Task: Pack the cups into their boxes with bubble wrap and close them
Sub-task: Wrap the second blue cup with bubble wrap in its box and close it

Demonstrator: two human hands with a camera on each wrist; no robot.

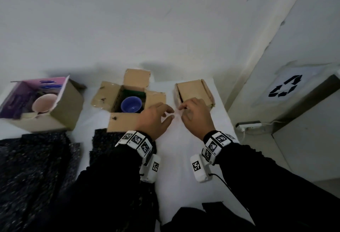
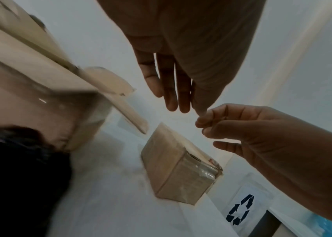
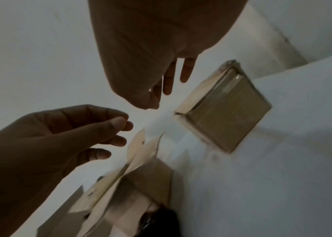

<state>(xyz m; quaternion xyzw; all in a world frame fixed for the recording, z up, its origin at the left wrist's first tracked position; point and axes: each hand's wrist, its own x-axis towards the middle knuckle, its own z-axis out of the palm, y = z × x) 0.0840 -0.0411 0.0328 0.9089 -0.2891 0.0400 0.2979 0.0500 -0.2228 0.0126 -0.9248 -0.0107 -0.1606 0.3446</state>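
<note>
Three boxes stand on the white table [image 1: 185, 160]. The left box [image 1: 68, 106], with a pink-printed flap, holds a pale pink cup [image 1: 44, 105]. In the open middle box [image 1: 106, 95] sits a blue cup [image 1: 131, 104]. The right box [image 1: 193, 90] [image 2: 177, 173] [image 3: 225, 115] has its flaps down. My left hand [image 1: 170, 114] [image 2: 181, 105] [image 3: 118, 133] hovers over the middle box's right flap, fingers relaxed. My right hand [image 1: 182, 111] [image 2: 207, 133] [image 3: 161, 96] hangs in front of the right box, fingers loosely curled, nothing visible in it. The two hands' fingertips nearly meet.
Dark speckled wrap sheets [image 1: 36, 158] lie at the table's front left, another [image 1: 103, 145] under my left forearm. Right of the table's edge are a power strip [image 1: 248, 125] on the floor and a recycling sign [image 1: 285, 86] [image 2: 240, 210]. A white wall stands behind the boxes.
</note>
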